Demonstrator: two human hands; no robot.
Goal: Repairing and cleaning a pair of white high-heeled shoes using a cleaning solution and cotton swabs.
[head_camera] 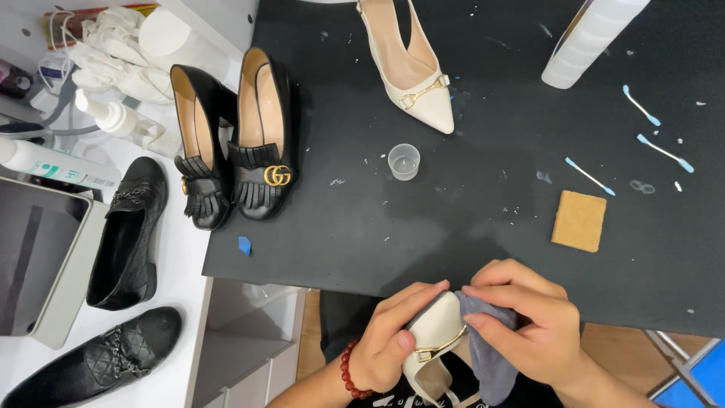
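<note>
At the bottom centre of the frame, your left hand (389, 340) grips the cream pump (432, 344) by its toe while your right hand (525, 325) pinches a grey cloth (487, 355) against the upper: you're mid-wipe, I'd say. Next calls for turning the shoe to reach unwiped leather. Its mate (411, 64) lies upper centre, plastic cup (404, 161) and black loafers (238, 140) well apart; nothing blocks you.

head view | worn on head | faces steeply down | close over black mat (453, 227) edge

Black work mat (453, 227), white table (181, 279), wooden floor (604, 344)
</note>
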